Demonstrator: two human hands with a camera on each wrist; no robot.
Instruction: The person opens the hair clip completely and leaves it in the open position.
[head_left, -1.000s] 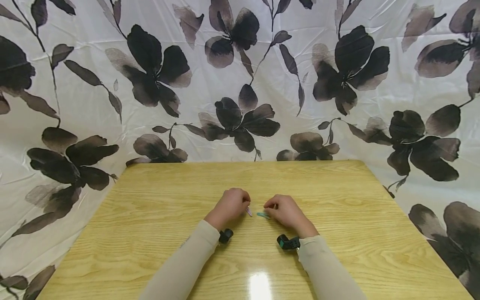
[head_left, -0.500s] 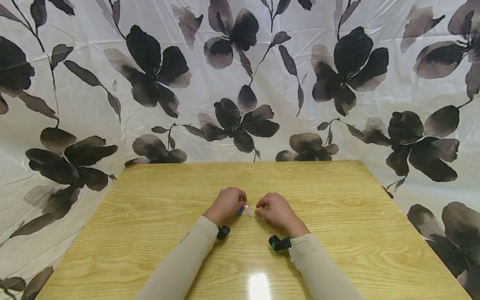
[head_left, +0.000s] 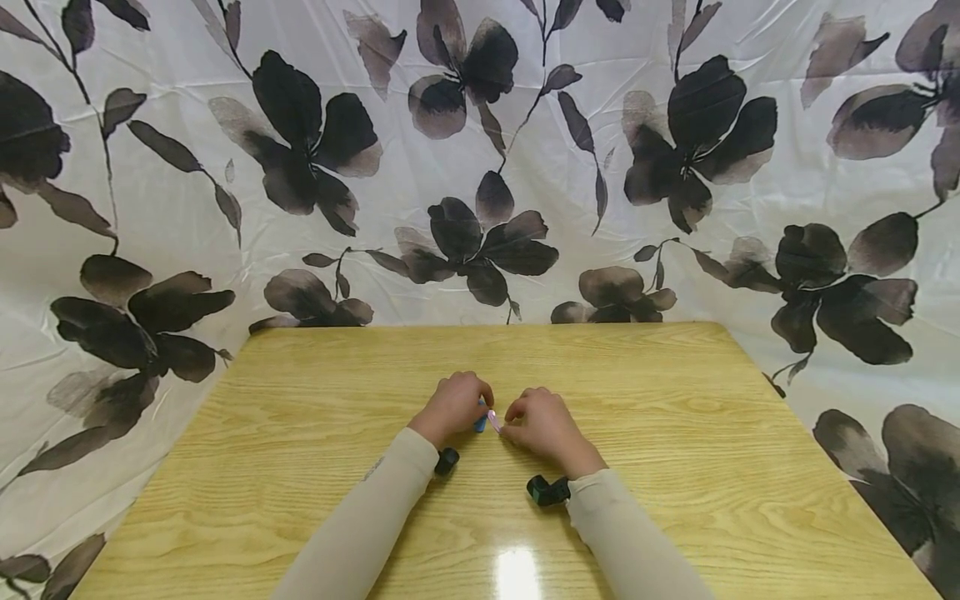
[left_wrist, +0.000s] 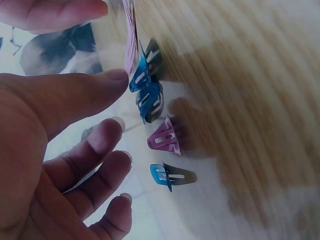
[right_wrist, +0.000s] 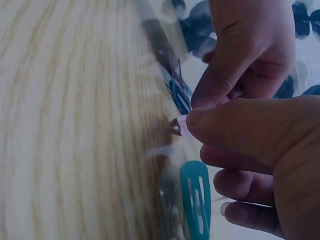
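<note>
1. Left hand [head_left: 455, 408], head view: its thumb and forefinger tips come together at the far end of a pink clip [head_left: 494, 422], apparently pinching it. That clip slants from these fingertips toward the other hand, over the wood-grained worktop [head_left: 675, 375].
2. Right hand [head_left: 543, 425], same view: its thumb tip meets the near end of the pink clip, while the forefinger arches above with a gap; whether it grips cannot be told. A blue clip [head_left: 480, 425] lies just beside the left fingertips, partly hidden by them.
3. Behind both hands, pale sleeves [head_left: 360, 508] and black wrist devices [head_left: 447, 461]; beyond them, a floral cloth [head_left: 585, 175].
4. Left wrist view: the left thumb tip touches the pink clip, with two blue clips [left_wrist: 142, 72] just past the thumb. Nearer the loosely bent other fingers are a purple clip [left_wrist: 159, 143] and a small light-blue clip [left_wrist: 158, 172], apart from the hand.
5. Right wrist view: the right thumb tip overlaps the pink clip, close to the left thumb; its forefinger contact is hidden. A teal clip [right_wrist: 186, 200] lies near the right hand's bent lower fingers, untouched.
</note>
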